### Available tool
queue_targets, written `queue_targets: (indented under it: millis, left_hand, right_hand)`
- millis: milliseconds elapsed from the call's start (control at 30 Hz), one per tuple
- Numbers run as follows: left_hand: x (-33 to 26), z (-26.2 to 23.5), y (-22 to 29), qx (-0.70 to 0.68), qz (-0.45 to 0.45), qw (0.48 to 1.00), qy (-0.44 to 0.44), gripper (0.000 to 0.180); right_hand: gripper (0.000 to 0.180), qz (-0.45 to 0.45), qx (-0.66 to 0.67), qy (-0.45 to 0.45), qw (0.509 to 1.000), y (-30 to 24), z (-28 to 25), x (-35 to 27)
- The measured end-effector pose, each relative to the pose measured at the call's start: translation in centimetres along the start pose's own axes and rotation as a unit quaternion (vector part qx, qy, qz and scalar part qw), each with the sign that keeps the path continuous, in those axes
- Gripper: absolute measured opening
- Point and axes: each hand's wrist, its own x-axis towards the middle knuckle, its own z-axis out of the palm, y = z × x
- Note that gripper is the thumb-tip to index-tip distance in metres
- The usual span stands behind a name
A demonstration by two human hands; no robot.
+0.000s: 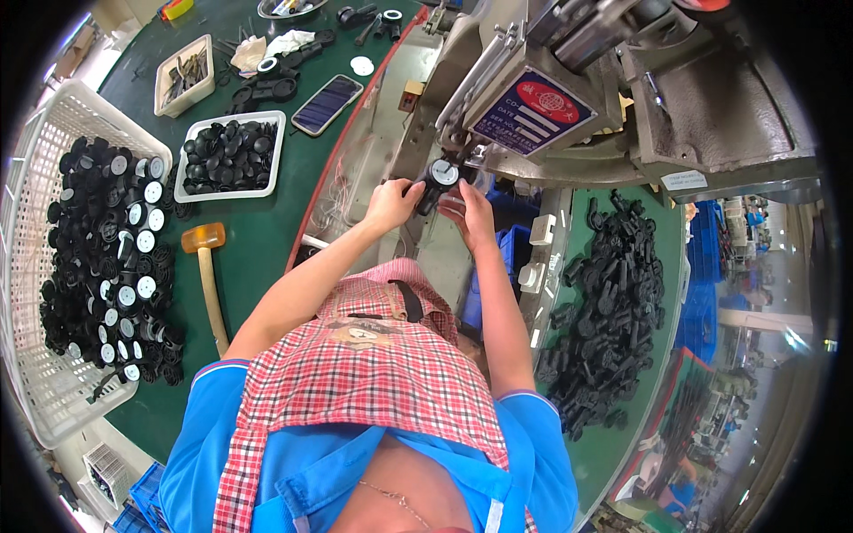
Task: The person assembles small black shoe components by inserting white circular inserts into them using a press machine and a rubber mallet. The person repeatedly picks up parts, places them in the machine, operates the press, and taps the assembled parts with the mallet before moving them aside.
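Machine [711,107]: standing before us;
White basket [25,293]: holding black wheels [98,240] on our left;
Left hand [392,204]: we are pinching the black part [433,190];
Right hand [474,215]: we are curling it alongside; whether it is gripping, we cannot tell;
Black part: sitting between our hands near the machine, showing us its white disc [444,172].

We note a red-edged green counter [258,258], a second counter [677,398] beyond at right, greyish floor [760,391] past it.

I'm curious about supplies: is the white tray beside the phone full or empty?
Full, or nearly: round black pieces crowd the tray from wall to wall, hiding its bottom.
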Motion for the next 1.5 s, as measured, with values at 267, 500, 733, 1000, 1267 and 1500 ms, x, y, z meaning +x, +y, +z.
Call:
queue_targets:
  millis: [267, 500, 733, 1000, 1267, 1500]
  left_hand:
    - [0.5, 0.2, -0.4, 0.063, 0.031, 0.997, 0.030, 0.042]
    - [-5.1, -6.0, -0.7, -0.142, 0.040, 0.989, -0.022, 0.032]
    - [-17.4, -15.5, -12.8, 0.078, -0.167, 0.970, 0.161, 0.038]
    - [-15.4, -20.2, -8.8, 0.258, -0.064, 0.908, 0.324, 0.026]
    - [-1.2, -22.3, -12.2, 0.421, -0.027, 0.831, 0.362, 0.017]
    - [-0.9, -23.8, -12.0, 0.315, -0.101, 0.888, 0.319, 0.032]
  right_hand:
    - [0.032, 0.037, -0.019, 0.041, 0.998, 4.2, -3.2, 0.3]
    - [0.030, -0.156, -0.435, 0.084, 0.883, 7.0, -6.8, 5.7]
    - [0.030, -0.214, -0.697, 0.034, 0.683, 5.3, -5.2, 12.7]
    - [0.023, -0.203, -0.781, -0.034, 0.590, 4.5, -6.1, 15.7]
    - [0.017, -0.405, -0.666, -0.027, 0.626, 6.0, -10.8, 18.9]
    - [0.020, -0.347, -0.700, 0.035, 0.623, 8.2, -14.3, 20.8]
